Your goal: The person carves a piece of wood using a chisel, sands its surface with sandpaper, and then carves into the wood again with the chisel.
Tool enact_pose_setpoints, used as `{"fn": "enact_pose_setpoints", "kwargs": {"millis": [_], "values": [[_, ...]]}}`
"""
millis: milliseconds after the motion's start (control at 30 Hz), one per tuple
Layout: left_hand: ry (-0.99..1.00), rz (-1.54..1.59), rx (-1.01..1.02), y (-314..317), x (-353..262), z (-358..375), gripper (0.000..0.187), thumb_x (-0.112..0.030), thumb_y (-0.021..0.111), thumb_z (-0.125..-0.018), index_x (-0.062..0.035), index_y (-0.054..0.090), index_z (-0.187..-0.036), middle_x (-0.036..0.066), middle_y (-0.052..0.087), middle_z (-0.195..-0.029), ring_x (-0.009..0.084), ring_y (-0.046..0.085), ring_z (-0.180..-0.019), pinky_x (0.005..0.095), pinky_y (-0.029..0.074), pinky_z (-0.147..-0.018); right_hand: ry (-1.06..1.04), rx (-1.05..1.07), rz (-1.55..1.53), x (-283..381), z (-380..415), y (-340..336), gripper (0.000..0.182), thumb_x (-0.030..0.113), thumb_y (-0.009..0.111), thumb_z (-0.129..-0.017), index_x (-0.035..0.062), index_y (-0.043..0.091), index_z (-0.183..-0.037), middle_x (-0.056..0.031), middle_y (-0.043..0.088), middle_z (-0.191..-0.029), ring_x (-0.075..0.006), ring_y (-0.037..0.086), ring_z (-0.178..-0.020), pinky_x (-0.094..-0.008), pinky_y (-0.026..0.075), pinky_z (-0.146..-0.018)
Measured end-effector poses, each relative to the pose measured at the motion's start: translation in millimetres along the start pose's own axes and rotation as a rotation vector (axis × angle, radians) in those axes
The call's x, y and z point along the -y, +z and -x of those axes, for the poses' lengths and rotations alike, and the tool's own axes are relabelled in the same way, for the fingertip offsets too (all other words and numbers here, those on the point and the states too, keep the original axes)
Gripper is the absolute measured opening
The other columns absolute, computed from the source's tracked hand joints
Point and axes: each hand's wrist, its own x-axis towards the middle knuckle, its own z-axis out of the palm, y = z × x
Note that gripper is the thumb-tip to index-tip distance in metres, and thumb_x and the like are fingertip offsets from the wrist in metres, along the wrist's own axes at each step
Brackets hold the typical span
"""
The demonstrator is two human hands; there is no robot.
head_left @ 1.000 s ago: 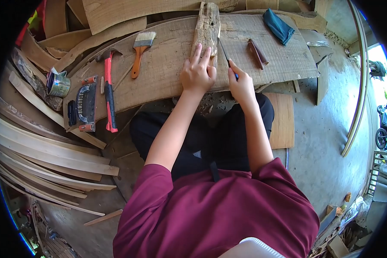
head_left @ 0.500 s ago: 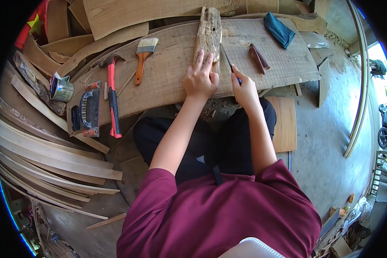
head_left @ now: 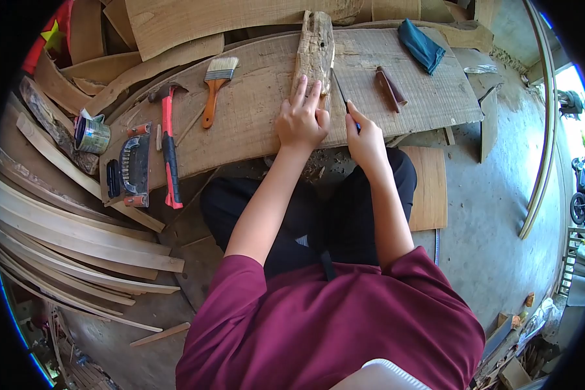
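A rough, weathered piece of wood (head_left: 317, 49) lies lengthwise on the broad plank bench (head_left: 260, 71). My left hand (head_left: 302, 121) rests flat on its near end, fingers apart and pointing away from me. Just to the right, my right hand (head_left: 365, 135) is closed round the blue handle of a thin, dark-bladed tool (head_left: 339, 87). The blade runs along the right edge of the wood, tip pointing away; whether it touches the wood is hard to tell. Right of my right hand lies a dark brown sheath-like piece (head_left: 390, 90).
A brush (head_left: 218, 88), a red and black hammer (head_left: 169, 143), a handled scraper-like tool (head_left: 135, 166) and a can (head_left: 93, 134) are on the left. A teal cloth (head_left: 422, 47) lies at the back right. Curved wood strips (head_left: 84, 224) stack at the left.
My right hand has moved slightly down and left toward me, drawing the tool back along the wood. My left hand and the wood have hardly moved.
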Motion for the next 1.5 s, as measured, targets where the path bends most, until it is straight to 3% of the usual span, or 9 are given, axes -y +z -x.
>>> {"fn": "enact_pose_setpoints", "kwargs": {"millis": [167,367,667,767,833,967,1200,1300,1500], "values": [[0.027,0.01,-0.017,2,2,1,0.054,-0.022,0.051,-0.073,-0.0178,0.065,-0.125,0.011,0.056,-0.136,0.0381,0.065,-0.086,0.0412,0.058,-0.072,0.207,0.063,-0.042,11,-22,2,0.035,0.019,0.053,-0.093,0.0061,0.061,-0.126,-0.03,0.064,-0.09,-0.0441,0.064,-0.088,-0.043,0.05,-0.078],[0.012,0.026,-0.019,3,3,-2,0.055,-0.022,0.05,-0.073,-0.0175,0.065,-0.125,0.011,0.056,-0.136,0.0378,0.065,-0.086,0.0412,0.058,-0.073,0.047,0.006,0.036,6,-7,0,0.035,0.019,0.053,-0.094,0.0069,0.061,-0.126,-0.0306,0.063,-0.088,-0.0439,0.064,-0.088,-0.0437,0.05,-0.078],[0.008,0.003,-0.002,0,-1,1,0.057,-0.022,0.051,-0.072,-0.0188,0.064,-0.127,0.01,0.056,-0.136,0.0369,0.065,-0.082,0.0408,0.058,-0.07,0.069,-0.034,0.002,8,-25,12,0.036,0.018,0.053,-0.093,0.0056,0.061,-0.126,-0.0306,0.063,-0.088,-0.0437,0.064,-0.086,-0.0429,0.051,-0.078],[-0.043,0.029,0.028,-1,-2,-1,0.055,-0.02,0.049,-0.073,-0.0212,0.064,-0.126,0.009,0.056,-0.136,0.0362,0.066,-0.081,0.0401,0.056,-0.079,0.042,-0.005,-0.008,3,-11,5,0.036,0.018,0.053,-0.093,0.0055,0.061,-0.125,-0.0305,0.063,-0.088,-0.0434,0.064,-0.086,-0.0426,0.051,-0.077],[0.009,0.002,-0.017,4,2,1,0.056,-0.023,0.051,-0.072,-0.0194,0.064,-0.127,0.009,0.057,-0.136,0.037,0.065,-0.079,0.0408,0.058,-0.069,0.045,-0.008,-0.008,4,-3,7,0.035,0.018,0.053,-0.093,0.0055,0.061,-0.125,-0.0305,0.063,-0.088,-0.0434,0.064,-0.086,-0.0426,0.051,-0.076],[-0.004,0.008,0.005,2,1,1,0.056,-0.023,0.051,-0.072,-0.019,0.064,-0.126,0.01,0.057,-0.135,0.037,0.065,-0.08,0.0412,0.058,-0.069,0.07,-0.032,0.018,6,-27,13,0.036,0.022,0.055,-0.094,0.0075,0.06,-0.126,-0.0305,0.065,-0.094,-0.0384,0.067,-0.089,-0.037,0.051,-0.079],[0.012,0.012,-0.026,4,1,1,0.056,-0.022,0.051,-0.072,-0.0184,0.064,-0.127,0.01,0.057,-0.135,0.037,0.065,-0.08,0.041,0.058,-0.069,0.073,0.004,0.011,3,-15,6,0.035,0.018,0.053,-0.093,0.0081,0.061,-0.126,-0.0309,0.063,-0.086,-0.0431,0.065,-0.083,-0.0442,0.051,-0.075],[0.011,0.002,-0.02,3,2,0,0.056,-0.022,0.051,-0.072,-0.0181,0.064,-0.127,0.01,0.057,-0.135,0.0367,0.065,-0.081,0.0411,0.058,-0.068,0.094,0.025,0.006,8,-5,5,0.037,0.022,0.054,-0.094,0.0079,0.06,-0.128,-0.0309,0.064,-0.094,-0.039,0.067,-0.089,-0.0379,0.051,-0.078],[0.012,0.012,-0.013,1,0,-1,0.056,-0.022,0.051,-0.073,-0.0184,0.064,-0.127,0.009,0.056,-0.136,0.0361,0.065,-0.08,0.0413,0.058,-0.069,0.11,-0.02,0.029,8,-34,15,0.037,0.022,0.054,-0.093,0.0078,0.06,-0.127,-0.0297,0.065,-0.092,-0.0405,0.066,-0.09,-0.0382,0.051,-0.079]]}}
